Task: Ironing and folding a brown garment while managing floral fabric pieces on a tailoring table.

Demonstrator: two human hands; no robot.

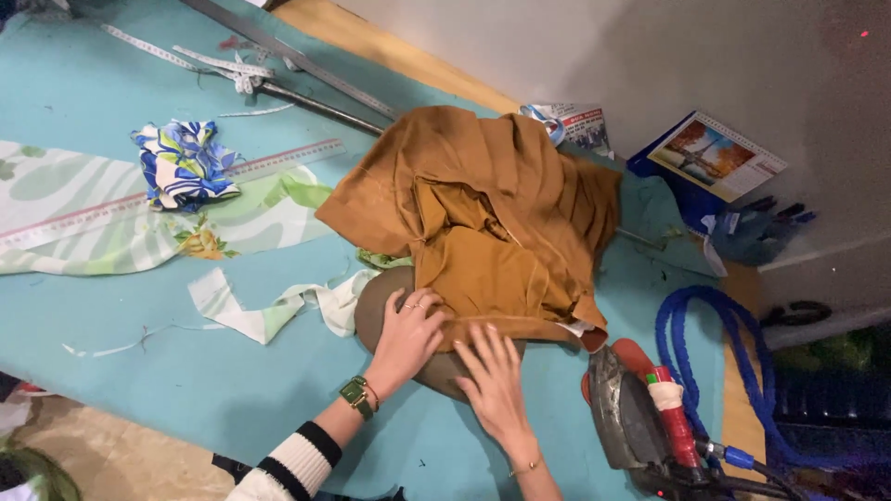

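Observation:
A crumpled mustard-brown garment (492,213) lies on the turquoise table (121,371), its lower edge draped over a brown oval pressing pad (376,301). My left hand (408,334), with a green wristwatch and rings, presses flat on the garment's hem over the pad. Beside it, my right hand (492,376) lies flat with fingers spread on the pad and the cloth's edge. Neither hand grips anything. A steam iron (640,417) with a red handle rests just right of my right hand.
A blue hose (705,325) coils by the iron. Floral fabric pieces (186,162), a long ruler (167,190), a measuring tape (223,65) and cloth scraps (269,311) lie to the left. A calendar (715,153) leans at the back right.

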